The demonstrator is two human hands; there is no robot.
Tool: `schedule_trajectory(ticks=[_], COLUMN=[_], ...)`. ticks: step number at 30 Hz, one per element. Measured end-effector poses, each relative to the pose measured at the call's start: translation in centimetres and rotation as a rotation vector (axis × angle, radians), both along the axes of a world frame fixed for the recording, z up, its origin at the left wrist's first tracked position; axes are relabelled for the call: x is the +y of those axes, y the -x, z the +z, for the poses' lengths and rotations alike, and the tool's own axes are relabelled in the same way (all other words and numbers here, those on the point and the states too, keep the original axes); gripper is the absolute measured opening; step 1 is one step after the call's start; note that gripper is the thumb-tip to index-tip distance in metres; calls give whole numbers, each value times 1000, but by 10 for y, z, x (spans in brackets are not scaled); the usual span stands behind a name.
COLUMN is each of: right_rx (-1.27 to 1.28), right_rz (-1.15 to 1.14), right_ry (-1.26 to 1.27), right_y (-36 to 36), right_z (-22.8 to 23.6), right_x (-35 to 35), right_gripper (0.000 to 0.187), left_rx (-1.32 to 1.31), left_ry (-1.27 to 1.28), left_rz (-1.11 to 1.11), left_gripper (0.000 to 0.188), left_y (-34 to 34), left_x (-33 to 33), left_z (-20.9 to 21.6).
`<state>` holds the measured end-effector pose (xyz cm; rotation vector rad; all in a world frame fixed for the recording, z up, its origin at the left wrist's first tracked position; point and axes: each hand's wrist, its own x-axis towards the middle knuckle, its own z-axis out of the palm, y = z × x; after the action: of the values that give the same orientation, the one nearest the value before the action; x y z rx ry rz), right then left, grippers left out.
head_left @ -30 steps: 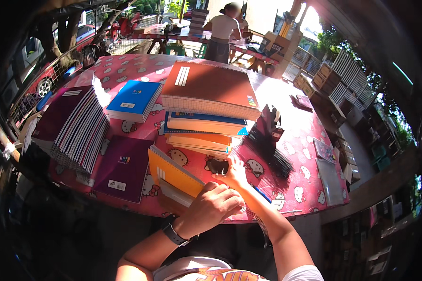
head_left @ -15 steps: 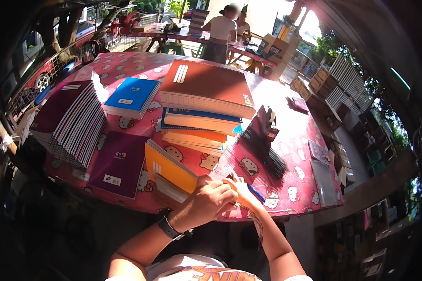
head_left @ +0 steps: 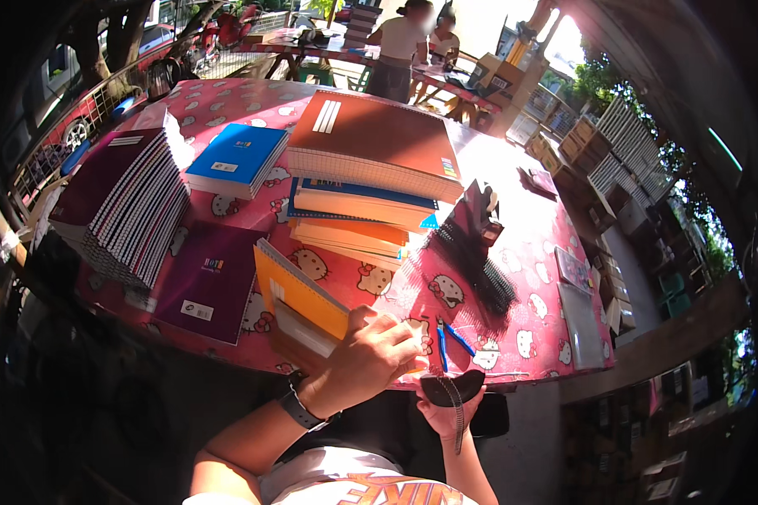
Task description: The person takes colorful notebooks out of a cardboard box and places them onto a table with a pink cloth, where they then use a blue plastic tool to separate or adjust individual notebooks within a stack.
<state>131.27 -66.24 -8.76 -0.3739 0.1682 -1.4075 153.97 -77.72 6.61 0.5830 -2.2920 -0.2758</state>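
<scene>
Left hand (head_left: 370,358): forearm enters from lower edge, watch on wrist, palm down at the near counter (head_left: 531,252) edge; fingers curled over the corner of an orange spiral notebook (head_left: 299,290), gripping it.

Right hand (head_left: 442,412): below the counter edge, fingers closed around a dark flat object (head_left: 451,387) with a strip of spiral binding wire (head_left: 457,417) hanging from it.

Just beyond right fingers: blue-handled pliers (head_left: 451,338). Further out: black binding coils (head_left: 480,269). Left of left fingers: purple notebook (head_left: 210,282) with white rectangular label, then a fanned purple stack (head_left: 118,206). Ahead: tall stack topped by a brown-orange cover (head_left: 375,135); blue notebook (head_left: 236,160).
</scene>
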Motion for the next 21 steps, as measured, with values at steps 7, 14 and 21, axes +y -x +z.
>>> schedule_trajectory(ticks=[7,14,21], right_rx=[78,901,668], right_rz=[-242,-484,-48], right_ry=[-51,33,486], right_y=[-47,-35,-18], right_z=[2,54,138], right_x=[-11,-68,-86], right_gripper=[67,66,91], left_rx=[-15,36,133], left_ry=[36,8,34], left_rz=[-21,29,194], left_gripper=[15,11,26], left_y=[-6,-9,-19], left_x=[-1,4,-9], left_z=[-4,0,-10])
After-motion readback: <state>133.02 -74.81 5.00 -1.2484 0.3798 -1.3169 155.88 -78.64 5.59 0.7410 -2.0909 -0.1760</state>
